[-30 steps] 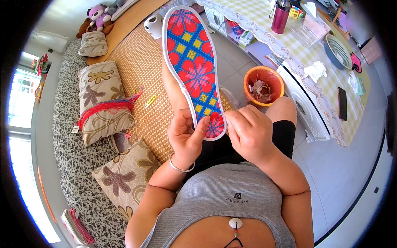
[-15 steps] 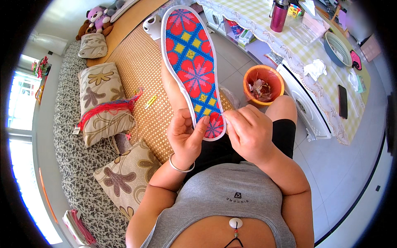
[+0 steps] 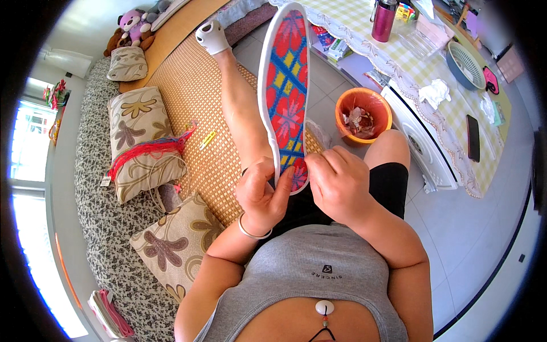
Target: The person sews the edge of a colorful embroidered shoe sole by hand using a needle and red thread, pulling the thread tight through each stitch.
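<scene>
An embroidered insole (image 3: 289, 111) with a white rim stands up in front of me, patterned with red flowers and a blue and yellow lattice. Its heel end is gripped by my left hand (image 3: 262, 192), thumb on the patterned face and the other fingers curled at the edge. My right hand (image 3: 340, 183) is closed in a pinch right beside the insole's right edge near the heel. Whatever sits between those fingertips is too small or hidden to make out.
A bundle of red and blue threads (image 3: 151, 153) lies across a floral cushion (image 3: 134, 111) on the left. A small yellow tool (image 3: 208, 139) rests on the woven mat (image 3: 171, 80). An orange bin (image 3: 342, 128) with scraps stands by the cloth-covered table (image 3: 407, 71), which bears a phone (image 3: 473, 138).
The insole has turned, so its face now shows narrower, and its toe end has swung right. My left hand turned with it. The right hand stays pinched near the edge. More of my leg shows.
</scene>
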Tool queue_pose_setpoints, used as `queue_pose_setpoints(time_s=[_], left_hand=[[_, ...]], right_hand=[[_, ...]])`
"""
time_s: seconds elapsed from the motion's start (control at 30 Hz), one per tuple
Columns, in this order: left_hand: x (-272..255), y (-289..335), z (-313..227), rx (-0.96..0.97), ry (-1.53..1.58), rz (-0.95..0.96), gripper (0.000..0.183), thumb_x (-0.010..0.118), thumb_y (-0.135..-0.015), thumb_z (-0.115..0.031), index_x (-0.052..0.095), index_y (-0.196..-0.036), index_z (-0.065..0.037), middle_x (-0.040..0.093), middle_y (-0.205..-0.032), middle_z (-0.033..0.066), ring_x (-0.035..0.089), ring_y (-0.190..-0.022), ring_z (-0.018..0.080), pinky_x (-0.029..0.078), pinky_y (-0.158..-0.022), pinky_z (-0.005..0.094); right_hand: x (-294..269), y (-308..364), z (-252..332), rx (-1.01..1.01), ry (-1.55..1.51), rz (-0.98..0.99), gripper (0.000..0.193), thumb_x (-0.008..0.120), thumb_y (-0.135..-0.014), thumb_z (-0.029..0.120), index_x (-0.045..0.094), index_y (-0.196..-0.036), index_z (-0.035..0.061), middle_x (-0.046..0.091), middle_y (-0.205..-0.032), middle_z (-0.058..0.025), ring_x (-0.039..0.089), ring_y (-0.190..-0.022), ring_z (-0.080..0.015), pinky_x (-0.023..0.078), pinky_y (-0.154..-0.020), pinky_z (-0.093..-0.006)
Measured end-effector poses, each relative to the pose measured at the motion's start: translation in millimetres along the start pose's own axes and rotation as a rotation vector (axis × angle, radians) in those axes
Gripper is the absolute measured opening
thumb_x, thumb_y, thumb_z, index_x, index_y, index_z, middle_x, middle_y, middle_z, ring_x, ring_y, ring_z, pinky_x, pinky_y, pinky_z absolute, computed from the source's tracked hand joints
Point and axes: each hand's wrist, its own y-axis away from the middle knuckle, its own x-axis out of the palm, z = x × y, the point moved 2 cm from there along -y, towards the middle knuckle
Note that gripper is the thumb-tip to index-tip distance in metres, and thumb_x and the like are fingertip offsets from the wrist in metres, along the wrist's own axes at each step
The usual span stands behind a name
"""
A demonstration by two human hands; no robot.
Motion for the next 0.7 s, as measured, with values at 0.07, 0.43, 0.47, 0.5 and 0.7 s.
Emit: queue_pose_setpoints(time_s=[0.07,0.43,0.47,0.5,0.7], left_hand=[[1.1,-0.7,0.1,0.044,-0.003,0.01,0.019,0.069,-0.072,0.009,0.054,-0.08,0.002,0.052,-0.064,0.009,0.048,-0.053,0.0186,0.037,-0.049,0.0268],[11.6,-12.6,-9.9,-0.565,0.625,0.053,0.018,0.066,-0.079,0.006,0.061,-0.096,0.004,0.068,-0.09,0.0085,0.063,-0.081,0.0119,0.051,-0.073,0.0248],[11.5,-11.8,-6.8,-0.596,0.654,0.075,0.02,0.065,-0.079,0.007,0.061,-0.097,0.003,0.068,-0.091,0.0085,0.063,-0.082,0.0126,0.052,-0.075,0.0258],[10.3,-9.9,-1.4,-0.627,0.682,0.096,0.021,0.064,-0.079,0.008,0.061,-0.099,0.003,0.068,-0.092,0.0085,0.064,-0.083,0.0133,0.052,-0.077,0.0269],[10.4,-12.6,-2.3,-0.644,0.76,0.121,0.023,0.063,-0.078,0.009,0.061,-0.1,0.003,0.067,-0.096,0.0097,0.065,-0.084,0.0147,0.053,-0.078,0.0276]], right_hand=[[2.3,1.3,-0.4,0.005,0.004,0.012,0.012,0.058,-0.066,0.007,0.053,-0.077,0.004,0.046,-0.066,-0.0056,0.051,-0.06,-0.0204,0.043,-0.05,-0.0309],[0.1,2.9,-3.3,0.043,0.003,-0.018,0.013,0.061,-0.068,0.004,0.053,-0.08,0.0046,0.048,-0.067,-0.0049,0.052,-0.061,-0.0208,0.043,-0.05,-0.0325],[-2.2,2.7,-3.2,0.06,-0.006,-0.027,0.014,0.061,-0.069,0.005,0.054,-0.08,0.0047,0.048,-0.067,-0.0048,0.052,-0.06,-0.021,0.043,-0.05,-0.0326],[-4.3,2.7,-2.7,0.077,-0.015,-0.035,0.014,0.062,-0.069,0.005,0.054,-0.08,0.0047,0.048,-0.066,-0.0047,0.052,-0.06,-0.0212,0.043,-0.05,-0.0326],[-18.5,0.3,-0.5,0.133,-0.137,-0.08,0.016,0.067,-0.07,0.002,0.059,-0.083,0.0052,0.056,-0.073,-0.0056,0.057,-0.066,-0.0242,0.046,-0.055,-0.0338]])
